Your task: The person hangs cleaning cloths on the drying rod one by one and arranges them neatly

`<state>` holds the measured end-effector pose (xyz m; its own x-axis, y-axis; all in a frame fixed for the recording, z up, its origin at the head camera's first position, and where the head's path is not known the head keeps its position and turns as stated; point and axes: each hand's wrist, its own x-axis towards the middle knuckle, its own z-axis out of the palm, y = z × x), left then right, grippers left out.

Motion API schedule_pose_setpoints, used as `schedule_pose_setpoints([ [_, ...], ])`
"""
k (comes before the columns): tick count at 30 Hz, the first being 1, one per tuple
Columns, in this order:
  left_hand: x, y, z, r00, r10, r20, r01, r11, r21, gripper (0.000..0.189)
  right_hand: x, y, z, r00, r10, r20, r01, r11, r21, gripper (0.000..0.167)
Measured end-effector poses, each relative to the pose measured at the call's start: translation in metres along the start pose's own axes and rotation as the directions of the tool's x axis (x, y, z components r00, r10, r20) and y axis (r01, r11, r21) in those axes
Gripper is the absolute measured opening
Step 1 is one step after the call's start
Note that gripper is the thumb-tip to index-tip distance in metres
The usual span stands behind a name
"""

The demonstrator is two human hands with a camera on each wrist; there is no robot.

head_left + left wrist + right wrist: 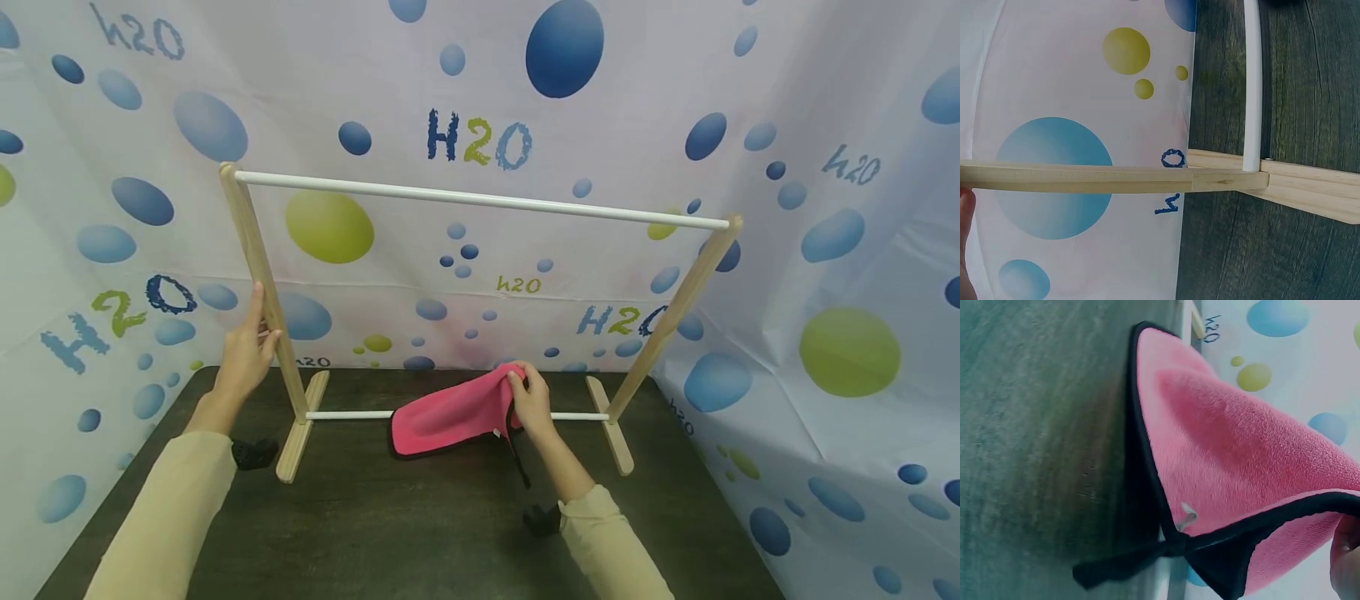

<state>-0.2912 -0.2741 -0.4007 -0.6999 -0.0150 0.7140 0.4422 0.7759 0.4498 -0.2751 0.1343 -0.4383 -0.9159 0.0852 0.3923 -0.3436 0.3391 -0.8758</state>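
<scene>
Left hand: this hand [246, 350] touched the left post [253, 250] midway up, index finger extended along it; whether the fingers closed round the wood could not be told.
Right hand: this hand [531, 400] grasped the cloth [453, 412] at its raised right end, pinching the fabric between thumb and fingers.
Cloth: pink, with black edging [1149, 450]; it was positioned between the posts, in front of the lower bar [348, 415], and hid the middle of that bar. Contact between cloth and bar could not be told.
Strap: black [1116, 569], hanging from the cloth near the right hand.
Tag: small, white [1187, 517], on the cloth beside the edging.
Rack: the left post and right post [677, 312] stood on wooden feet [295, 450]; the white upper bar [480, 200] joined their tops.
Table: dark surface [390, 533] under the rack.
Backdrop: white sheet [405, 229] with blue and green dots and "H2O" lettering.
</scene>
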Motion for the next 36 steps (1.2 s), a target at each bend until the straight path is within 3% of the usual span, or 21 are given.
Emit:
schedule_pose_setpoints([
  [4,0.001,0.001,0.001,1.000,-0.006,0.009,0.006,1.000,-0.007,0.085,0.001,-0.026,-0.009,1.000,0.020,-0.003,-0.020,1.000,0.022,0.018],
  [11,0.003,0.001,0.001,1.000,-0.012,0.023,0.013,1.000,-0.020,0.084,0.023,-0.009,-0.018,0.999,0.044,-0.017,-0.042,0.993,0.112,0.021],
  [18,0.003,0.001,0.000,1.000,-0.016,0.022,0.016,1.000,-0.017,0.084,0.031,-0.027,-0.026,0.996,0.074,-0.045,-0.064,0.979,0.194,0.021],
  [24,0.003,0.001,-0.001,1.000,-0.007,0.013,0.008,1.000,-0.026,0.084,0.033,-0.045,-0.030,0.995,0.058,-0.081,-0.040,0.977,0.211,0.021],
  [30,0.002,0.001,0.000,1.000,0.007,-0.007,-0.007,1.000,-0.028,0.084,0.036,-0.066,-0.038,0.997,0.037,-0.065,-0.015,0.953,0.304,0.020],
  [36,0.001,0.000,0.000,1.000,0.004,-0.009,-0.004,1.000,-0.019,0.085,0.042,-0.088,-0.042,0.993,-0.055,-0.100,0.086,0.937,0.339,0.019],
])
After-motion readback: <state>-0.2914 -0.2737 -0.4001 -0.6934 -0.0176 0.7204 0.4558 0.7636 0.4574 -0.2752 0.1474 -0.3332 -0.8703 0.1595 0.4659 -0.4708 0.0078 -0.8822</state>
